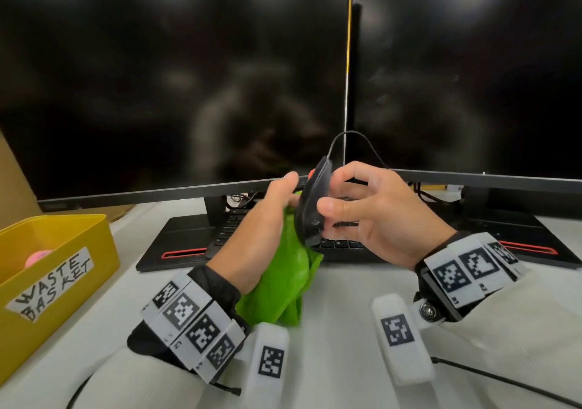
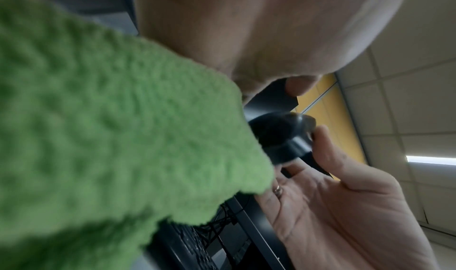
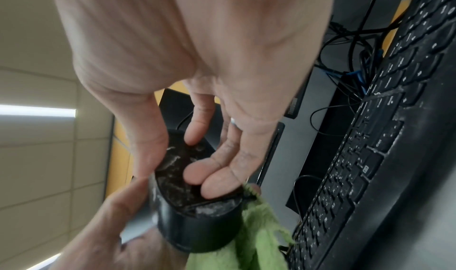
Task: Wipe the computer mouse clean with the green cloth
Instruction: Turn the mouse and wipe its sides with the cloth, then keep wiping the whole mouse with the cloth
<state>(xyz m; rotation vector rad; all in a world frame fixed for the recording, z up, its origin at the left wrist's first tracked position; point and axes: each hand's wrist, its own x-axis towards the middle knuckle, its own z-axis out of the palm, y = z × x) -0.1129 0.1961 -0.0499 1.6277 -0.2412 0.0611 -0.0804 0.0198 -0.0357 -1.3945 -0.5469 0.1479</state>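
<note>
A black wired computer mouse (image 1: 310, 207) is held up on edge above the keyboard, between both hands. My right hand (image 1: 333, 190) grips it, thumb on one side and fingers (image 3: 209, 176) on its dusty, white-smeared underside (image 3: 177, 169). My left hand (image 1: 283, 201) holds the green cloth (image 1: 283, 279) bunched against the mouse's top side, and the loose cloth hangs down toward the desk. The cloth (image 2: 111, 137) fills most of the left wrist view, with the mouse (image 2: 279, 137) just beyond it. The mouse cable (image 1: 349, 133) loops up in front of the monitors.
Two dark monitors (image 1: 173, 78) (image 1: 472, 78) stand side by side close behind the hands. A black keyboard (image 1: 340, 245) lies below them. A yellow box labelled waste basket (image 1: 47, 251) sits at the left with a pink object inside. A cardboard box stands far left.
</note>
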